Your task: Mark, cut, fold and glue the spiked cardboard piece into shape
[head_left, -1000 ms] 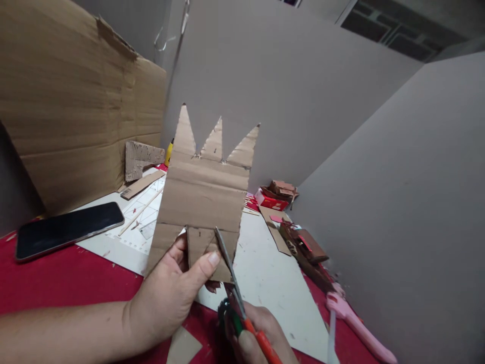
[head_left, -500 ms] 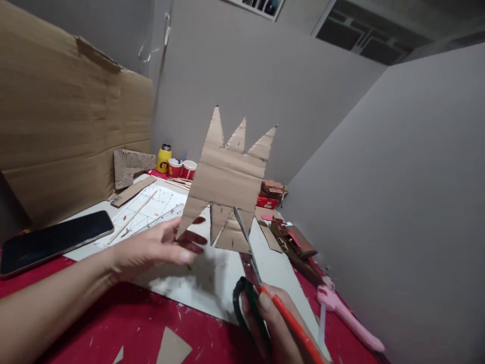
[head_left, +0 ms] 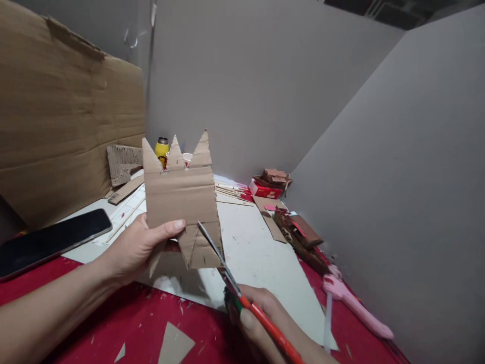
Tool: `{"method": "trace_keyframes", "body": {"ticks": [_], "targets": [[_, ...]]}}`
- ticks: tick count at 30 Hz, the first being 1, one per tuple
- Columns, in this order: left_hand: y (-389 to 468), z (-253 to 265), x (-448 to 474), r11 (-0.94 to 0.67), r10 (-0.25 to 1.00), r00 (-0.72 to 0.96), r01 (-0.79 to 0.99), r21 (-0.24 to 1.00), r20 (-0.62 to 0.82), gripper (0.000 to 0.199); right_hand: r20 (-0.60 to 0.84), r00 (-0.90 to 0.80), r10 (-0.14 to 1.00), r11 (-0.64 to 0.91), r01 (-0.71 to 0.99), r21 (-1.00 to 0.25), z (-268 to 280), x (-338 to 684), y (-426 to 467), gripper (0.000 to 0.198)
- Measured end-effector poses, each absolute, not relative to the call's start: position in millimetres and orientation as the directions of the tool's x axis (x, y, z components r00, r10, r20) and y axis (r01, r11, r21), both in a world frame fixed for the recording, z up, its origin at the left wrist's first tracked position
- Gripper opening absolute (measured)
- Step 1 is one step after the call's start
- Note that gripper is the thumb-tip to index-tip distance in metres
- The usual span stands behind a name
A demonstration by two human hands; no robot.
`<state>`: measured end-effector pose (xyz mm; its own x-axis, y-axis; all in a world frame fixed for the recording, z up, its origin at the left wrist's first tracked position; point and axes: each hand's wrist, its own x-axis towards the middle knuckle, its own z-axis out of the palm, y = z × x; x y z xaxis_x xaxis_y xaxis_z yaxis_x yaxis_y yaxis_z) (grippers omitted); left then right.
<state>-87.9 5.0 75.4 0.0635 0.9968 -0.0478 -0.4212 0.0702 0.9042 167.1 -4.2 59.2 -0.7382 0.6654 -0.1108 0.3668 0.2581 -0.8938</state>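
Note:
A piece of cardboard (head_left: 180, 197) with pointed triangles along its top edge stands upright in front of me. My left hand (head_left: 146, 245) grips its lower left part, thumb on the front face and fingers behind. In my right hand (head_left: 261, 316) is a pair of scissors (head_left: 230, 278) with orange and dark green handles. One blade lies across the front of the lower right part of the cardboard; the other is mostly hidden behind it. Pencil lines mark triangles near the lower edge.
A white board (head_left: 265, 263) lies on the red tablecloth (head_left: 113, 323). At left are a phone (head_left: 56, 242) and a large cardboard sheet (head_left: 71, 111). A yellow bottle (head_left: 161, 147) stands behind. Small brown model boats (head_left: 299, 240) and a pink glue gun (head_left: 356, 308) lie at right. Cardboard scraps (head_left: 175, 345) lie in front.
My left hand has closed on the cardboard from beside it. The cardboard has shifted left and down and turned more upright, and the scissors have moved left with it.

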Motion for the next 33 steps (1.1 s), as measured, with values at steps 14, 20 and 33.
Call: {"method": "trace_keyframes", "body": {"ticks": [14,20,33], "targets": [[2.3,68.2,-85.1,0.064,0.997,0.072,-0.472,0.879,-0.034,0.032,-0.102,-0.666,0.739,0.244,0.406,-0.881,52.5,173.1,-7.3,0.058],[-2.2,72.9,-83.4,0.006,1.000,0.008,-0.489,0.872,-0.003,0.043,-0.118,-0.653,0.748,0.225,0.417,-0.880,55.2,169.9,-9.5,0.061],[1.6,69.7,-86.1,0.039,0.998,0.061,-0.489,0.872,-0.010,0.028,-0.062,-0.590,0.805,0.282,0.472,-0.835,48.2,174.7,-10.1,0.054]]}}
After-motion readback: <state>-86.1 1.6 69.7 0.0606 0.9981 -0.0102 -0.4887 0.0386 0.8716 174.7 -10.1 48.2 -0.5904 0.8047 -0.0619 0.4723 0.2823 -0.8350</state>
